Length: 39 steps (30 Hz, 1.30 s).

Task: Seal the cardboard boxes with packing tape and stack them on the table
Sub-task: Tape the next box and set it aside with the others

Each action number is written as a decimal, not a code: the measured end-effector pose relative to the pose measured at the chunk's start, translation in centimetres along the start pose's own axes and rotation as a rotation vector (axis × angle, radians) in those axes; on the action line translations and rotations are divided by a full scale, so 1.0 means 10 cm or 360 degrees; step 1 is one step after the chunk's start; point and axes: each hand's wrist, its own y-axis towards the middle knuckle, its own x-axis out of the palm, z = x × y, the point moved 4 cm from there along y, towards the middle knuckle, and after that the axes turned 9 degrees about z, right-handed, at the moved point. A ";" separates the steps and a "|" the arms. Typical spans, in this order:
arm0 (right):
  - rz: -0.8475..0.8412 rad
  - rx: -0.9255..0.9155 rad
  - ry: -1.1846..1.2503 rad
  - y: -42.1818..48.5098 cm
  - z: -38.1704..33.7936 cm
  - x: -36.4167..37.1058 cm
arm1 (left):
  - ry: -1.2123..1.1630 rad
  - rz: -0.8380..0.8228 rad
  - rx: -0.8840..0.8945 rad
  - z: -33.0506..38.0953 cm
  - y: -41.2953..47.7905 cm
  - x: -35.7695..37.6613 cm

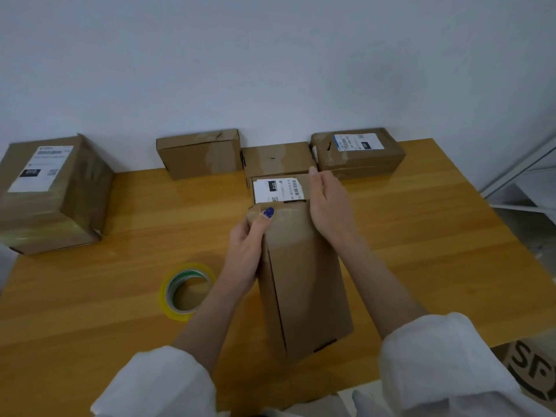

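Long cardboard box (304,284) held mid-table between both hands, its far end touching or overlapping a labelled box (275,189).

The left hand (248,245) grips the box's far left corner, thumb curled over the top; the right hand (329,206) lies flat along its right side, fingers straight and gripping nothing. Glossy tape shows across the box's far end; whether the near end is sealed cannot be told. The yellow tape roll (186,291) lies on the table (436,236) to the near left, apart from both hands. More boxes stand along the far edge. Only one hand really clamps, so the box could twist or slide off the flat palm, shove the labelled box, or overhang it and tip if stacked there.
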 end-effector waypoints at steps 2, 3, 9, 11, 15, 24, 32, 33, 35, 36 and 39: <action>-0.0164 0.0117 0.0074 -0.03 0.01 0.00 | -0.0030 0.0076 -0.0059 -0.03 -0.02 -0.02; -0.0221 0.0217 0.0146 -0.03 0.04 0.01 | -0.0064 0.0115 -0.0103 -0.07 -0.01 -0.06; -0.0614 0.1127 0.1067 -0.13 0.04 -0.01 | -0.0081 0.0130 -0.0373 -0.09 0.03 -0.15; -0.0548 0.1101 0.1144 -0.17 -0.01 -0.03 | 0.0020 0.0170 -0.0370 -0.03 0.06 -0.15; -0.0375 0.0882 0.1064 -0.15 -0.13 -0.09 | -0.0057 0.0215 -0.0458 -0.05 0.05 -0.18; -0.0089 0.0608 0.0861 -0.14 -0.13 -0.24 | -0.0052 0.0708 0.0058 0.28 0.05 -0.41; -0.1008 -0.0451 -0.0183 -0.51 -0.84 0.17 | -0.0052 0.1052 0.0505 0.66 0.06 -0.54; -0.1056 -0.0442 -0.0183 -0.51 -0.86 0.22 | -0.0060 0.0989 0.0508 0.68 0.04 -0.53; -0.1136 -0.0405 -0.0047 -0.51 -0.91 0.28 | -0.0162 0.0806 0.0515 0.72 -0.01 -0.49; -0.1138 -0.0376 0.0065 -0.51 -0.94 0.29 | -0.0204 0.0719 0.0521 0.73 -0.04 -0.47; -0.0988 -0.0256 0.0388 -0.53 -0.96 0.28 | -0.0383 0.0475 0.0541 0.76 -0.10 -0.46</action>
